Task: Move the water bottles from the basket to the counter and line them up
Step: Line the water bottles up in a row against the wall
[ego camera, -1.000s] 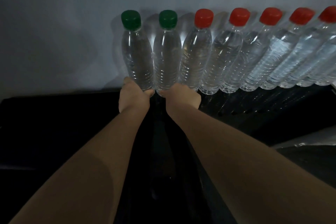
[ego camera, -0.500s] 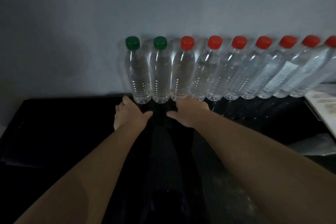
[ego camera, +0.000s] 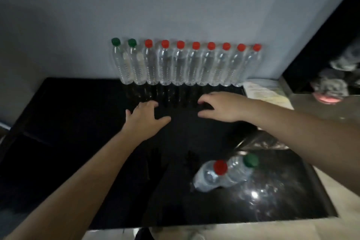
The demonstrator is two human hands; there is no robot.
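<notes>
Left hand (ego camera: 145, 118) and right hand (ego camera: 220, 106) empty, fingers spread. Bottles (ego camera: 210, 177) lower right look full, slick plastic; I'd grab the ribbed middle.

Bottles (ego camera: 181, 66): clear ribbed plastic, matt plastic caps. Counter (ego camera: 78, 122): glossy black, reflective. Wall (ego camera: 175, 6): matt, smooth.

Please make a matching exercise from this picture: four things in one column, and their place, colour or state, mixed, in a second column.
Column one
1. leftmost bottle of the row
2. rightmost bottle of the row
3. pair of loose bottles
4. left hand

Column two
A. open, holds nothing
B. green cap, at the wall
C. lower right, apart from the row
D. red cap, next to the paper

Pairs: 1-B, 2-D, 3-C, 4-A
</notes>
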